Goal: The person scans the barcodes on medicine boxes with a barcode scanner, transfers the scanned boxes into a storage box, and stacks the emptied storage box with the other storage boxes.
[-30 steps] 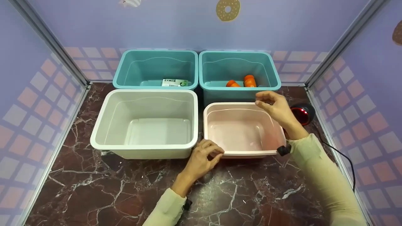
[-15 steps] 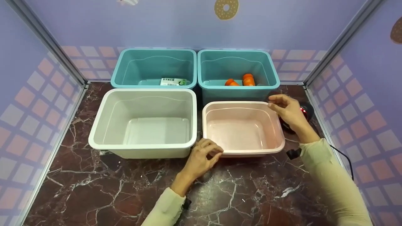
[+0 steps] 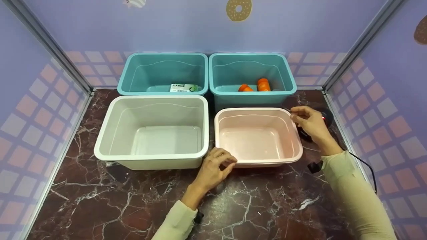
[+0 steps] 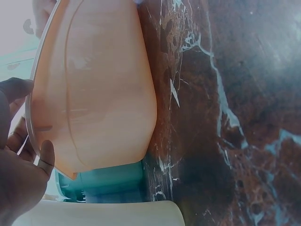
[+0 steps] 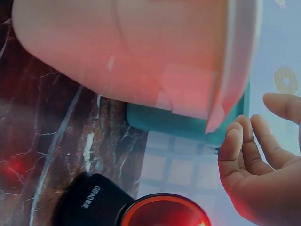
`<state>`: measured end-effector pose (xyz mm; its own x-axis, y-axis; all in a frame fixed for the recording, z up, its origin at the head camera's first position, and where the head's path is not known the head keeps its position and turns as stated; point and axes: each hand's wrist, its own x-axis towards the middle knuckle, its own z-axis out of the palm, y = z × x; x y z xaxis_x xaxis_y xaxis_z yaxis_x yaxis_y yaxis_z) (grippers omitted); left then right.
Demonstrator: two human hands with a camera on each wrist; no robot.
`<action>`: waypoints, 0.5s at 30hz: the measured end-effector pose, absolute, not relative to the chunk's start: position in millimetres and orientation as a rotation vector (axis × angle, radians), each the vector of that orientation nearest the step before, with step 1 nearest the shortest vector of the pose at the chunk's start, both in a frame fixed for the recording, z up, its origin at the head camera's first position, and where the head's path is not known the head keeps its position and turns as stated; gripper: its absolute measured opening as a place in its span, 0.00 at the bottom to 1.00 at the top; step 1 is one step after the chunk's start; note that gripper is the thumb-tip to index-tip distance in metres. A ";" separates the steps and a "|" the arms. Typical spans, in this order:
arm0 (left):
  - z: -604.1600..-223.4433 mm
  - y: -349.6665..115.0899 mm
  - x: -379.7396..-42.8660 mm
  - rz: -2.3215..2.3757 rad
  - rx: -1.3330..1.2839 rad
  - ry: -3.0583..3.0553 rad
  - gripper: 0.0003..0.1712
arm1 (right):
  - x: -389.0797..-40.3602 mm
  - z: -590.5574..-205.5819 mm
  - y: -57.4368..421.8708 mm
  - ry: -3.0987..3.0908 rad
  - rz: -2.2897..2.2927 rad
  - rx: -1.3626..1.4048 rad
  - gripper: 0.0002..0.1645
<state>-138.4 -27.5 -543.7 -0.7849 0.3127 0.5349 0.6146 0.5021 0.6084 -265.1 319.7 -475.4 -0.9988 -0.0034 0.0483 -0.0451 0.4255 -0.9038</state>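
My left hand (image 3: 214,165) holds the front left corner of a pale pink plastic bin (image 3: 258,162). In the left wrist view its thumb (image 4: 46,157) lies on the outer side under the rim while fingers reach over the edge. Near the bin's back right corner is my right hand (image 3: 312,124), its fingers loosely bent with nothing between them. The right wrist view shows these fingers (image 5: 230,146) apart from the bin's rim (image 5: 242,56). Nothing lies inside the pink bin.
A white bin (image 3: 151,156) stands to the left. Behind are two teal bins: the left one (image 3: 163,55) holds a white-green box (image 3: 184,88), the right one (image 3: 253,96) orange bottles (image 3: 263,85). A black corded device (image 5: 94,200) with a red-lit ring sits right of the pink bin.
My right hand has moved right and slightly toward me, from over the pink bin's back rim to beside its back right corner. My left hand has stayed at the front left corner.
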 end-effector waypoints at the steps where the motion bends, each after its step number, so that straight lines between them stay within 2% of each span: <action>1: -543.5 -27.5 -138.3 -1.177 -0.773 -2.391 0.03 | -266.5 -479.7 322.0 -2.623 1.655 0.036 0.19; 15: -541.8 -28.0 -137.3 -1.118 -0.799 -2.366 0.03 | -266.1 -494.3 332.5 -2.785 1.549 -0.056 0.26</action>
<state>-137.3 -28.0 -541.8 -0.7556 0.3233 0.5696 0.6454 0.5160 0.5632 -266.1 332.5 -494.3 -0.9984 0.0084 -0.0568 0.0526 0.5270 -0.8482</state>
